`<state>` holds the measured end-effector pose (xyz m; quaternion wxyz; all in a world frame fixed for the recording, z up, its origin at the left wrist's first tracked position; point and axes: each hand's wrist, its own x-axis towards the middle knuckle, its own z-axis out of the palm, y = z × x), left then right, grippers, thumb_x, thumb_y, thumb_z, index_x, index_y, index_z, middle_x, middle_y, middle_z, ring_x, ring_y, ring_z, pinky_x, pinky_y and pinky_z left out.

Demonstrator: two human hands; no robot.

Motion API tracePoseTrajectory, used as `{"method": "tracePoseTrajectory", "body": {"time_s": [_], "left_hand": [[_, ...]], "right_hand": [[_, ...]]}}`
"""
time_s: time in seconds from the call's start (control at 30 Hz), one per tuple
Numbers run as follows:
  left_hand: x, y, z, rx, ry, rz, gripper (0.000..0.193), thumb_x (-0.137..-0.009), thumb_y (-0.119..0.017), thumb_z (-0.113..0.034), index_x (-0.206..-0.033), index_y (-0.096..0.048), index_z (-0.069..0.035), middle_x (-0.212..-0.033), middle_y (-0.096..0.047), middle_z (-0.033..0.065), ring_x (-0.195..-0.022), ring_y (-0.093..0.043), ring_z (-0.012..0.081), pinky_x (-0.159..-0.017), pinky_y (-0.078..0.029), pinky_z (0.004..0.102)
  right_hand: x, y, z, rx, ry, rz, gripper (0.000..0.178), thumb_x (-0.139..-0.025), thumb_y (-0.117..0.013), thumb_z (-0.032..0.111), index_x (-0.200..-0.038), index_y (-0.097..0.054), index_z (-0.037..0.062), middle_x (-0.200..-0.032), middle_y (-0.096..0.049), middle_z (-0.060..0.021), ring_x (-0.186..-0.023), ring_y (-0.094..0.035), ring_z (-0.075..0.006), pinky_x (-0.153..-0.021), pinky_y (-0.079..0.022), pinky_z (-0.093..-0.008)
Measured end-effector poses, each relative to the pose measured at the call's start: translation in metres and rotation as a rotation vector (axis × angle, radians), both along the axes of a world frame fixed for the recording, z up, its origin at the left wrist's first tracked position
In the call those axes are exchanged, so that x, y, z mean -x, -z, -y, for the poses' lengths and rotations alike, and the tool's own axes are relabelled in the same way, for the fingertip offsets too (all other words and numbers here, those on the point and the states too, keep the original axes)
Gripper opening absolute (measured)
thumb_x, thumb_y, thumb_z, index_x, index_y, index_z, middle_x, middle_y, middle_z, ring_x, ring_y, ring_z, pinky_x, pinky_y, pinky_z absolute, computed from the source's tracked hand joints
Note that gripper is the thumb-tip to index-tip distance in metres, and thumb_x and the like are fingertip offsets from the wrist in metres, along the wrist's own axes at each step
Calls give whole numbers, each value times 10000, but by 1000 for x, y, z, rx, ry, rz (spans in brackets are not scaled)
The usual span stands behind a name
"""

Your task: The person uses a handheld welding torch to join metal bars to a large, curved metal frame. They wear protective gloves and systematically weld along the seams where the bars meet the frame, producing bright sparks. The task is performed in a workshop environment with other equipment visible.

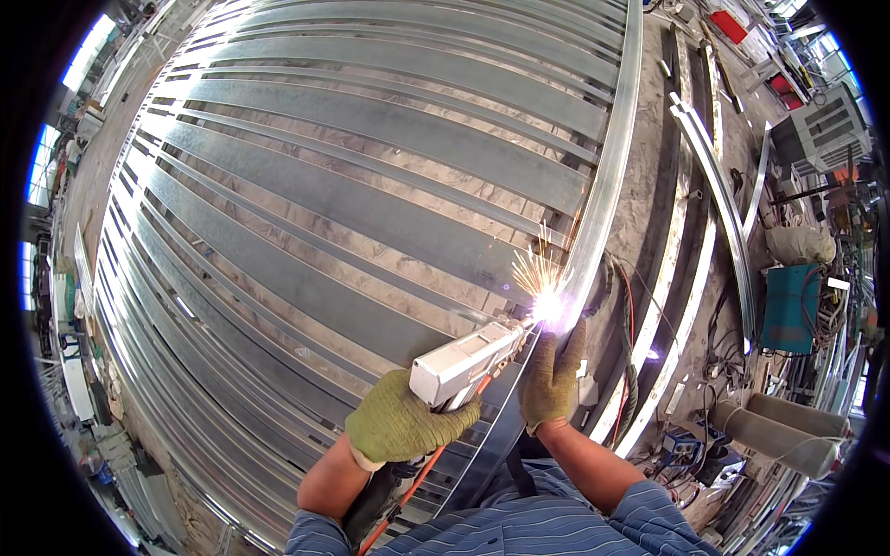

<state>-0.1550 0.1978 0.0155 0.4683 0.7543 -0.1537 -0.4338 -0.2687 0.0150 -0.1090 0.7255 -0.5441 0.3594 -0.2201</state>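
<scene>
My left hand (pixel 394 419), in a green knit glove, is wrapped round the grip of a boxy silver handheld welding gun (pixel 466 361). Its nozzle meets the inner edge of a long metal side rail (pixel 614 153), where a white-violet glare (pixel 550 308) throws orange sparks up and to the left. Just below the glare, my gloved right hand (pixel 547 394) lies against the rail with its fingers stretched and apart. The glare hides the joint itself. Many flat metal slats (pixel 371 125) run leftward from the rail. An orange hose (pixel 413 491) trails from the gun toward me.
Right of the frame, long metal bars (pixel 714 176) and dark cables lie on the dusty floor. Farther right are a teal machine box (pixel 790 306), a grey slotted unit (pixel 820 130), a small blue machine (pixel 681 445) and thick cylinders (pixel 774 435).
</scene>
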Motion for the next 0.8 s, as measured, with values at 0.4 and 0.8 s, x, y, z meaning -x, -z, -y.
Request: {"method": "tracePoseTrajectory", "body": {"time_s": [0.4, 0.8], "left_hand": [[6, -5, -5, -23, 12, 43, 525, -937, -835, -385, -1351, -739, -76, -1051, -819, 176, -972, -813, 319, -819, -630, 393], [14, -11, -9, -19, -26, -20, 481, -889, -870, -340, -1306, -759, -129, -1058, -814, 142, -990, -787, 343, -855, -606, 408]], "right_hand": [[1, -1, 1, 18, -8, -21, 622, -1172, -553, 239, -1690, -264, 53, -1375, -588, -87, -1117, -590, -141, -942, -507, -278], [2, -4, 2, 13, -61, 8, 594, -1176, -540, 258, -1690, -300, 80, -1357, -584, -73, -1089, -570, -132, -951, -498, -285]]}}
